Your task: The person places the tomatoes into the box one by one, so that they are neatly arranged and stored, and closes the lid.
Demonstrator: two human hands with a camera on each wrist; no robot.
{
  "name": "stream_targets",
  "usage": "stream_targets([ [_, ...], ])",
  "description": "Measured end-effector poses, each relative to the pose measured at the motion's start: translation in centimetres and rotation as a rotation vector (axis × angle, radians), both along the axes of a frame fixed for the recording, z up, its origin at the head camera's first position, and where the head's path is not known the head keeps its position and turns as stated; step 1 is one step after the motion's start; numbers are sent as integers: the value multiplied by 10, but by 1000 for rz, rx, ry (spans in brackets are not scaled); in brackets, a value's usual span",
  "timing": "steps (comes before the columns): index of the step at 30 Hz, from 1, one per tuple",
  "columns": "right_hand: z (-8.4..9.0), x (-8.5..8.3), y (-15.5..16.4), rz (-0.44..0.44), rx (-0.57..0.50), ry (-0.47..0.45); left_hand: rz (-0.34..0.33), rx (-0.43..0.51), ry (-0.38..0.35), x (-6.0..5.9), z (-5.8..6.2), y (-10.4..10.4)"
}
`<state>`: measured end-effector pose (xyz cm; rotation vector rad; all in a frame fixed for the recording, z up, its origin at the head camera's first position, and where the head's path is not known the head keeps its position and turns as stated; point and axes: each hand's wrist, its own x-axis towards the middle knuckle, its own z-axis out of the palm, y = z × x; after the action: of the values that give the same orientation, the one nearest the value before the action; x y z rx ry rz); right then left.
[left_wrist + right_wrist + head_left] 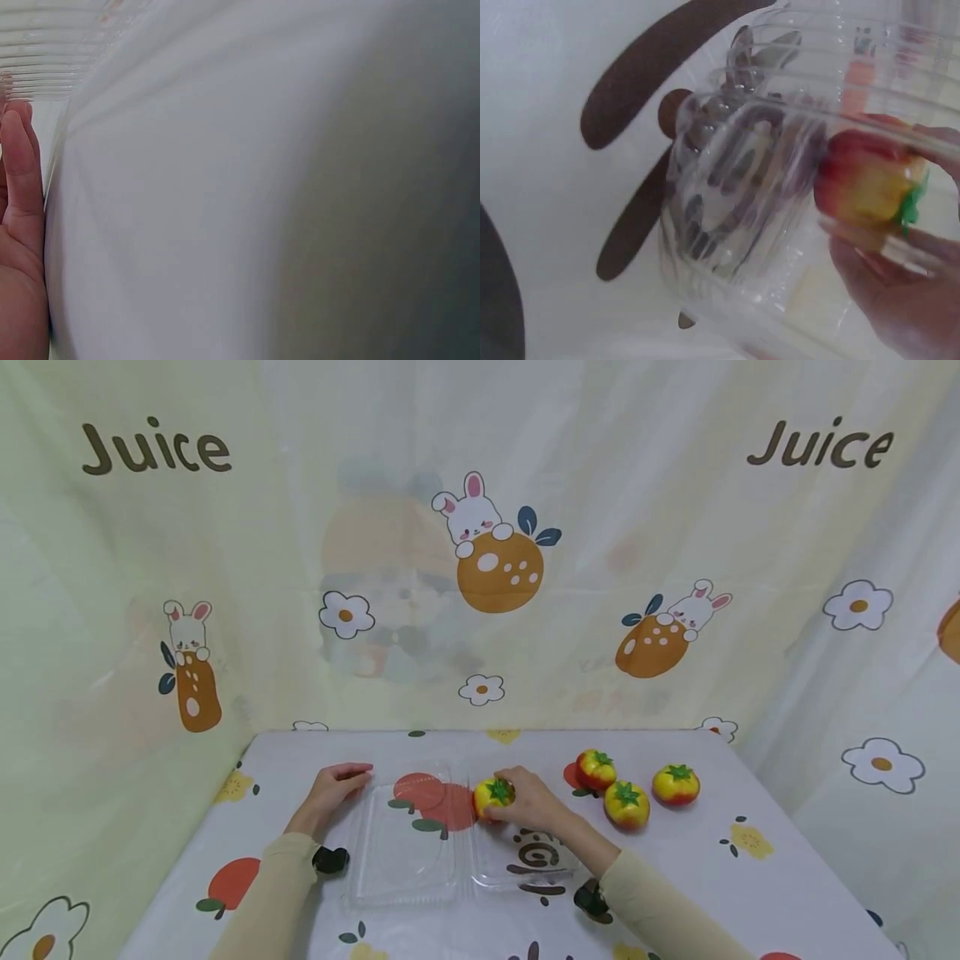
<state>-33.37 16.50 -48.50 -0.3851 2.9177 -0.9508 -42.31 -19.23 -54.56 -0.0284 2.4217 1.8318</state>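
From the head view I find the right hand (528,800) just right of centre in the lower half of the frame, its fingers curled round a toy tomato (494,794), red and yellow with a green stem cap, held at the far edge of the right half of an open clear clamshell box (405,852). The right wrist view confirms this: the fruit (870,184) sits at the right edge of that picture, gripped between fingers (877,289) seen through the ribbed plastic wall (742,187). The left hand (335,787) lies left of centre, fingers relaxed and nearly straight, the fingertips touching the far left corner of the box; in the left wrist view I see straight fingers (19,169) along the left edge beside ribbed plastic at the upper left, the remainder being blurred white. Three more tomatoes (626,803) stand on the table (750,885) to the right of the box, close together, apart from the hand. The table carries a white cloth printed with fruit and flowers. A curtain (480,543) printed with rabbits and the word Juice fills the upper frame.
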Motion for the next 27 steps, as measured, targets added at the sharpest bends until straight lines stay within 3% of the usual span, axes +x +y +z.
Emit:
stream_targets([
  [11,-10,-6,-5,-45,-2,21,7,-4,2,1,0,2],
  [27,-7,-8,0,-50,-24,0,24,-1,-13,1,1,2],
])
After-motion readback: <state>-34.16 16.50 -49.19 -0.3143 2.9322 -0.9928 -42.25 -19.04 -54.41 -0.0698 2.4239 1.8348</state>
